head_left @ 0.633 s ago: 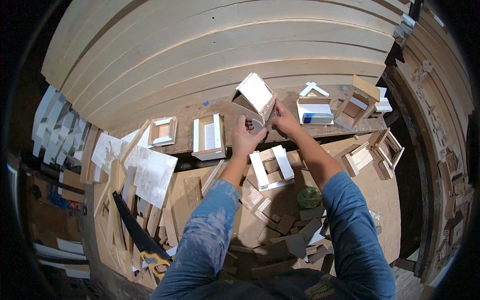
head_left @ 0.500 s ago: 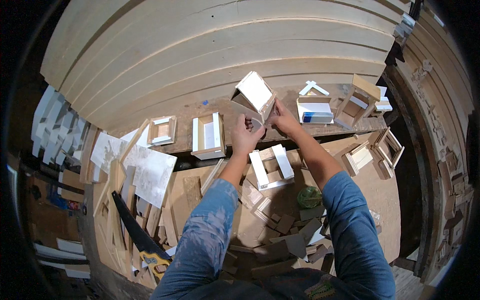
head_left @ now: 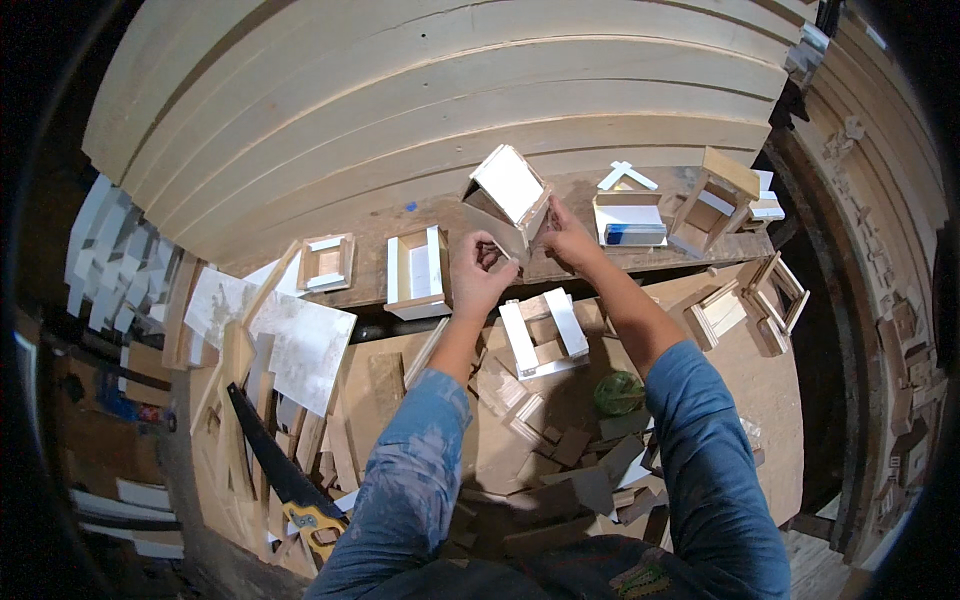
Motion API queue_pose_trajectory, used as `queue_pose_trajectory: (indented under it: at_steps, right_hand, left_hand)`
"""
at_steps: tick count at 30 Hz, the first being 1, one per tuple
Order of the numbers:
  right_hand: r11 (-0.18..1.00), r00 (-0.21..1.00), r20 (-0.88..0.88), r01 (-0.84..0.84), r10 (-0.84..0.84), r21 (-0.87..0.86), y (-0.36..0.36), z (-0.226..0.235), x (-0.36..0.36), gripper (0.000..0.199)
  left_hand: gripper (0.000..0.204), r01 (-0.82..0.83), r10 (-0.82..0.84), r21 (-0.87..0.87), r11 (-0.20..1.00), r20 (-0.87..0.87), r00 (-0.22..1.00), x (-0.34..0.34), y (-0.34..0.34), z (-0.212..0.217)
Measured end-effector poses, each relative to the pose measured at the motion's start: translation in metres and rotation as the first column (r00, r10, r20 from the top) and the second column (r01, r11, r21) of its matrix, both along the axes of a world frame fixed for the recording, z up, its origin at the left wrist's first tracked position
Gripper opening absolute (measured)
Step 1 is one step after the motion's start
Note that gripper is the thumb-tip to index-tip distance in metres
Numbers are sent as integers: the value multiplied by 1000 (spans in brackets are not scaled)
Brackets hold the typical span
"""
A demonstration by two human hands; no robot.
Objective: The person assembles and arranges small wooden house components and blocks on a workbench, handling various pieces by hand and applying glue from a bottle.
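A small house-shaped wooden box [head_left: 508,190] with a white sloping panel stands tilted at the middle of the far bench. My right hand [head_left: 566,240] grips its lower right side, fingers closed round the edge. Just in front of the box's near corner, my left hand [head_left: 482,272] is closed in a pinch, thumb against the curled fingers. What it pinches, if anything, is too small to make out. Below my wrists lies a white and brown wooden frame [head_left: 521,340]. An open wooden box with white edges [head_left: 418,268] sits left of my left hand.
More small wooden houses [head_left: 713,200] and a white piece with a blue patch [head_left: 630,222] stand at the right. A handsaw [head_left: 275,455] lies on wood strips at the left. Offcuts [head_left: 570,490] and a green round object [head_left: 619,394] lie nearer. Stacked boards [head_left: 450,95] rise behind.
My left hand has drawn slightly left and down from the box's near corner, its fingers now curled in a pinch. My right hand and the box have barely moved.
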State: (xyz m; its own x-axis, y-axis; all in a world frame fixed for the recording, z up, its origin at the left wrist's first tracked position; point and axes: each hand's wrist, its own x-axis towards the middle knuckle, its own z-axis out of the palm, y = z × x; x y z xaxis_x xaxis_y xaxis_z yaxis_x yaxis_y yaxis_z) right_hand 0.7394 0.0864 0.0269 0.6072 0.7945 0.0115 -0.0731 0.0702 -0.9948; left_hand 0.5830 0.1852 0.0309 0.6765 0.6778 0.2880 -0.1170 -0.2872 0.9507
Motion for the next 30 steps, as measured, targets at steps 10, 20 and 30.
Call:
queue_pose_trajectory:
  at_steps: [10, 20, 30]
  right_hand:
    - [980, 980, 198, 46, -8, -191, -12, -9, 5, 86]
    - [944, 839, 537, 110, 80, -312, -38, -11, -13, 82]
    - [951, 936, 251, 283, -247, -120, -1, -2, 7, 51]
  left_hand:
    - [47, 287, -120, -514, 808, 332, 935, -58, -27, 59]
    - [59, 310, -203, -641, 702, 236, 950, -104, -57, 69]
    - [50, 256, -184, -716, 650, 178, 967, -77, -33, 47]
